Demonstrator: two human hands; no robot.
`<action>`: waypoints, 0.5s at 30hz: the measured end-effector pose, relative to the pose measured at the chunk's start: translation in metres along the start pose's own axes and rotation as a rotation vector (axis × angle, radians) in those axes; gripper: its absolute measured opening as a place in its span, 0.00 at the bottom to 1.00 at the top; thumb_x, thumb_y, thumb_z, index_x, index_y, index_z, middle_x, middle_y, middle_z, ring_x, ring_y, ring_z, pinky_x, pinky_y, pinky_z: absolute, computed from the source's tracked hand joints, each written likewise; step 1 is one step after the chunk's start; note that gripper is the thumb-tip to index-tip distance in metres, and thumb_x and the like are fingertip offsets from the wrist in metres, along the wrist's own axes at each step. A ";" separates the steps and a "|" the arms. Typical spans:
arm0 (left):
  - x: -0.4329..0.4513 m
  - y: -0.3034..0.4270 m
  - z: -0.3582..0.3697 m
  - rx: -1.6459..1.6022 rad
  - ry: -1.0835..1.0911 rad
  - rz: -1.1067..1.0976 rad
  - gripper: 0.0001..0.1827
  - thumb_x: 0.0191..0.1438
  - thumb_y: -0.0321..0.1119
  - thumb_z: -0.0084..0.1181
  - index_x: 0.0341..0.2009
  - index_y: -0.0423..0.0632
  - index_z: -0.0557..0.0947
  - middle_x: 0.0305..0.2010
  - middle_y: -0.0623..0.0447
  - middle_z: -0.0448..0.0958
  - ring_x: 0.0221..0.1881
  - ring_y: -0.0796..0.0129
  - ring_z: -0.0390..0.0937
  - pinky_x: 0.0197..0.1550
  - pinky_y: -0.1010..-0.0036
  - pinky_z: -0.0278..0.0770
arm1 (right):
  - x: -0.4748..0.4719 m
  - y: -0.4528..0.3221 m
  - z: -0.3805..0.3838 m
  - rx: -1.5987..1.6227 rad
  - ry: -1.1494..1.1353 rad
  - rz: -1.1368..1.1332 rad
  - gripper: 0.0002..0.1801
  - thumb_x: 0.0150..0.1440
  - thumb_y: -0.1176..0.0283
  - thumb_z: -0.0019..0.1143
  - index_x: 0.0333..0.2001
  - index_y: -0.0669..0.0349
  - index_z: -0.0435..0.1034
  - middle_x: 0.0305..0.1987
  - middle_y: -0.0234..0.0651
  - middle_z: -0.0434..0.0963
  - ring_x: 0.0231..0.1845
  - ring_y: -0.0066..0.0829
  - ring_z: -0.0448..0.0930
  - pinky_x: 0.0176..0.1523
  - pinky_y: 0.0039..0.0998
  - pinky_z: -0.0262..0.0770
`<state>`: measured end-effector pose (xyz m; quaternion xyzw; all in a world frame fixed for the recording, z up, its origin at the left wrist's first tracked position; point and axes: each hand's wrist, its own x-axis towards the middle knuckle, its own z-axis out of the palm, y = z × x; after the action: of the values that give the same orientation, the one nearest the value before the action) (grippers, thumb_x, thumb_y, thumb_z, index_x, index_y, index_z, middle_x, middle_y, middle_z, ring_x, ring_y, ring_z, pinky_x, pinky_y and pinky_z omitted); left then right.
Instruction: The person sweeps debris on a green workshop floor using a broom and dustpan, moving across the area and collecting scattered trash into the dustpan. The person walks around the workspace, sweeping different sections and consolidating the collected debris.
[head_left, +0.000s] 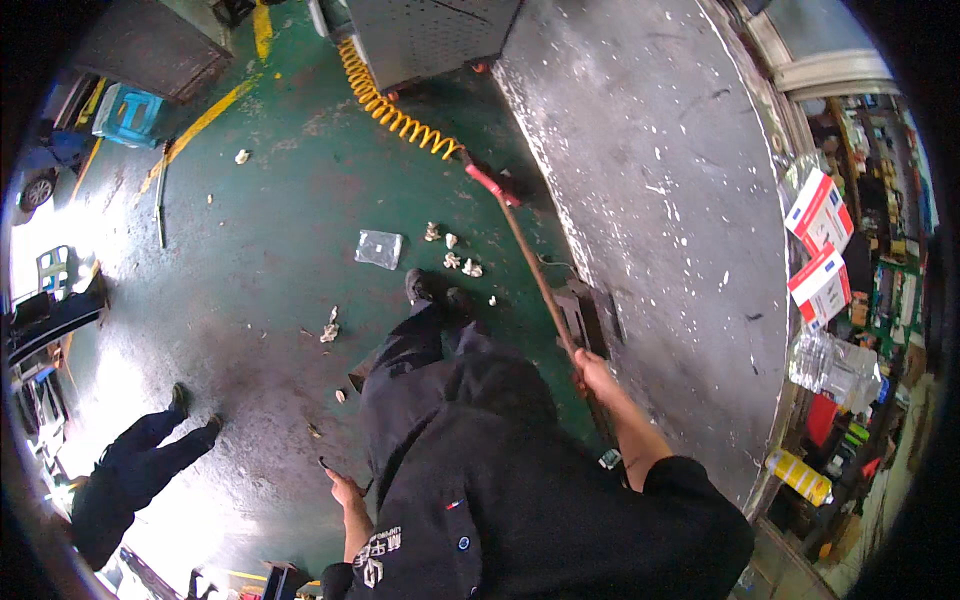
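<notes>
My right hand (596, 373) is closed around a long brown pole (534, 259). The pole slants away over the green floor to a red piece (491, 185) at its far end. A yellow coiled hose (401, 124) ends right beside that red piece; whether they are joined I cannot tell. Low at my other side, my left hand (346, 491) grips a thin dark object (324, 463), mostly hidden by the fingers. Several crumpled white scraps (451, 259) and a clear plastic bag (378, 249) lie on the floor beyond my shoes (418, 286).
A grey wall (645, 187) runs along my right, with a brown boxy object (585, 311) at its foot. Farther right are crowded shelves and a yellow spray can (799, 477). Another person (142, 465) stands at left. A grey metal cabinet (427, 41) is ahead.
</notes>
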<state>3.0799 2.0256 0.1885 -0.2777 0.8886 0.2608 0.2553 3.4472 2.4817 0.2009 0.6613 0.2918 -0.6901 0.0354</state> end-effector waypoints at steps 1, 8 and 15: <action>0.001 0.005 0.001 0.072 -0.009 -0.025 0.36 0.49 0.72 0.38 0.12 0.52 0.62 0.09 0.58 0.56 0.08 0.68 0.55 0.10 0.73 0.52 | -0.013 0.012 0.004 -0.024 0.054 0.054 0.18 0.62 0.51 0.37 0.35 0.54 0.67 0.16 0.28 0.66 0.10 0.21 0.62 0.14 0.26 0.58; 0.008 0.019 0.013 -0.113 -0.029 0.014 0.35 0.49 0.71 0.39 0.14 0.51 0.63 0.09 0.59 0.57 0.09 0.70 0.55 0.10 0.72 0.53 | -0.106 0.006 0.005 -0.178 -0.121 0.119 0.19 0.62 0.55 0.39 0.51 0.53 0.65 0.18 0.28 0.65 0.11 0.20 0.62 0.14 0.26 0.60; 0.013 -0.004 0.017 -0.178 -0.059 -0.069 0.35 0.53 0.68 0.38 0.12 0.50 0.64 0.09 0.58 0.58 0.09 0.70 0.56 0.11 0.73 0.55 | -0.092 -0.047 0.015 -0.487 -0.225 -0.055 0.21 0.64 0.60 0.34 0.59 0.50 0.58 0.16 0.27 0.62 0.10 0.18 0.62 0.12 0.23 0.59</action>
<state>3.0787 2.0283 0.1665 -0.3218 0.8439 0.3380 0.2646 3.4249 2.4831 0.3026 0.5442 0.4612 -0.6695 0.2071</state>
